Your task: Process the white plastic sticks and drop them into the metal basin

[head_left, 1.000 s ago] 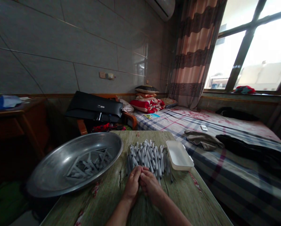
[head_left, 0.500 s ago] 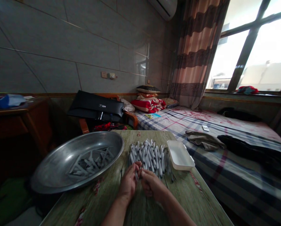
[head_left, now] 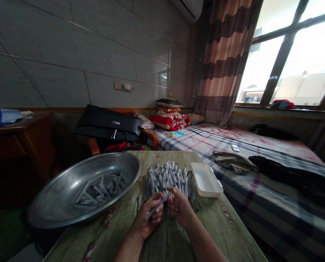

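Just in front of a heap of slim white pens with dark ends [head_left: 168, 178], my two hands meet over the table. My left hand [head_left: 148, 214] is closed around one whitish pen [head_left: 155, 210], which slants up to the right. My right hand [head_left: 178, 205] is closed too, its thumb and forefinger pinching at the pen's upper end; the fingertips partly hide that end. To the left, a big metal basin [head_left: 45, 193] holds several pale, slender pieces lying crosswise. Right of the heap stands a white plastic box [head_left: 207, 180] without a lid.
The wood-patterned table [head_left: 119, 236] carries all of this, with the basin jutting past its left edge. A bed [head_left: 200, 143] with a checked sheet adjoins on the right. Behind the table, a black flat panel [head_left: 108, 122] rests on a wooden chair [head_left: 151, 138].
My hands have tilted and the pen in my left hand now shows more fully. The right hand has shifted slightly up and right. The view has turned a little to the right.
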A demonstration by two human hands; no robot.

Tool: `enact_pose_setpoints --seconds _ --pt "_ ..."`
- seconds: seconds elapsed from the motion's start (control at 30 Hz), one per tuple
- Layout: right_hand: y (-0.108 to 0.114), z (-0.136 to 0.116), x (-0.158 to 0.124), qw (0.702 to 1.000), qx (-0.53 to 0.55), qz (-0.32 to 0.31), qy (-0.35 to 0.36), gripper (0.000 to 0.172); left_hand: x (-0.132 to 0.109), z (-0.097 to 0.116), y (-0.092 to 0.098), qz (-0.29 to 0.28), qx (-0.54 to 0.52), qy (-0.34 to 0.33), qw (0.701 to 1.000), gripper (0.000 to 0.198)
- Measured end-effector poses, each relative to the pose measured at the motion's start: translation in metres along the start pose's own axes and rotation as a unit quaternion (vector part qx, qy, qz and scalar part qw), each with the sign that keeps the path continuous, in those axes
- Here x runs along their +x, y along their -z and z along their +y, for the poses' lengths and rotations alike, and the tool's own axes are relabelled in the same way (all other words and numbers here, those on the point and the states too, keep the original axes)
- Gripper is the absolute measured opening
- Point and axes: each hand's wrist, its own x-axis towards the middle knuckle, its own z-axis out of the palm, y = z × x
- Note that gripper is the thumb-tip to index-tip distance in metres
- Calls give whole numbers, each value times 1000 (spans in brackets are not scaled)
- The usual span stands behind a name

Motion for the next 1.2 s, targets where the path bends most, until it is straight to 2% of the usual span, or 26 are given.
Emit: enact_pose_setpoints --seconds 0.1,0.23,0.33,0.43,0.67,0.83,1.0,1.1,1.2 --pt "1 4 2 999 -45 14 20 43 1 0 0 -4 -27 3 1000 15" --pt "-1 7 2 998 -55 9 24 47 2 2 -7 38 -41 -81 995 24" --pt "-5 6 0 998 -64 14 24 48 3 0 -12 79 43 -135 987 36" --pt "-9 6 -2 996 -89 13 19 50 4 -4 -13 116 135 -161 971 33" --pt "-11 17 -1 990 -136 38 -3 59 9 -2 -5 175 176 -218 944 38" --pt "-10 17 -3 984 -177 12 -3 56 11 1 -6 204 175 -223 937 42" --pt "-15 12 -7 994 -106 -24 2 47 14 -1 -2 203 182 -232 934 41" --pt "-14 12 -6 997 -67 -17 -25 47 15 -2 -1 193 190 -233 934 39" --pt "-13 14 -6 993 -105 -10 -45 49 14 -1 -2 197 208 -233 929 42"
